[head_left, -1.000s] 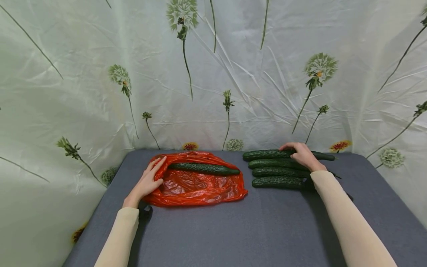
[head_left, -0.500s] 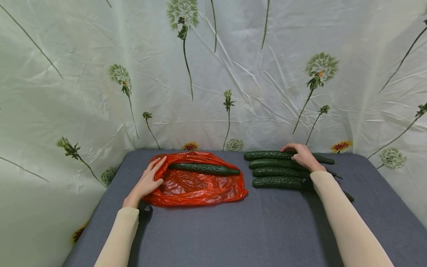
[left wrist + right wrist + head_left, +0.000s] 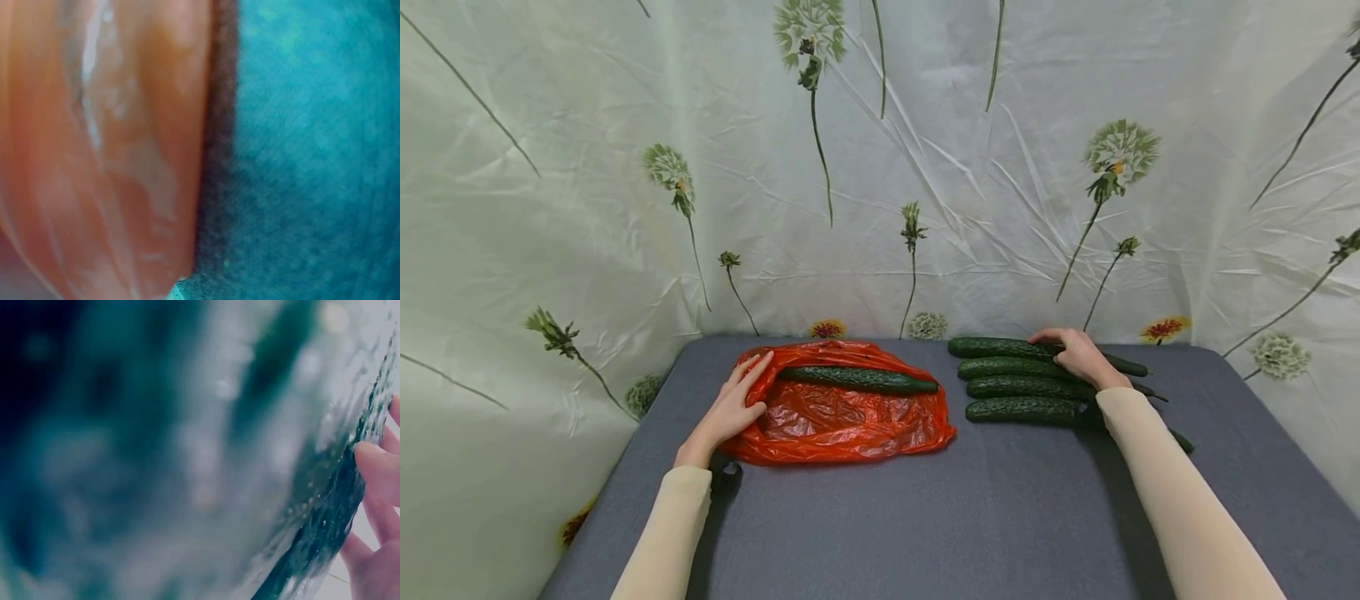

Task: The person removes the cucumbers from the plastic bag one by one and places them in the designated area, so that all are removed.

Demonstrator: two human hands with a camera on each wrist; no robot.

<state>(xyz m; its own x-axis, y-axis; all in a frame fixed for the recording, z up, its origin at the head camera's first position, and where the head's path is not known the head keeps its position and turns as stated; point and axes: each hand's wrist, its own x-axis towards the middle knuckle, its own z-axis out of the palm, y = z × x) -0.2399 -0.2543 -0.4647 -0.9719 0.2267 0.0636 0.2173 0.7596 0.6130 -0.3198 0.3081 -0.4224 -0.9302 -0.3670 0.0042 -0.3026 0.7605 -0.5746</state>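
Observation:
A crumpled red plastic bag [image 3: 850,442] lies at the left with a dark green cucumber [image 3: 857,379] in its wide mouth. My left hand [image 3: 727,412] holds the bag's left end, thumb at the mouth and fingers spread over the film. At the right, several cucumbers [image 3: 1022,408] lie side by side. My right hand [image 3: 1080,354] grips the farthest cucumber [image 3: 988,347] from above, between thumb and fingers. In the right wrist view, fingertips [image 3: 375,462] touch a bumpy cucumber skin [image 3: 325,519]. The left wrist view is blurred, with shiny orange-red film [image 3: 112,156] close up.
A dark grey cloth [image 3: 880,533] covers the table under everything. Close behind the table's far edge hangs a pale curtain [image 3: 880,275] with printed flowers, which also runs along both sides. Grey table surface lies between the bag and the cucumbers.
My right hand and the right end of the farthest cucumber have shifted slightly toward me. The left hand and the bag look unchanged.

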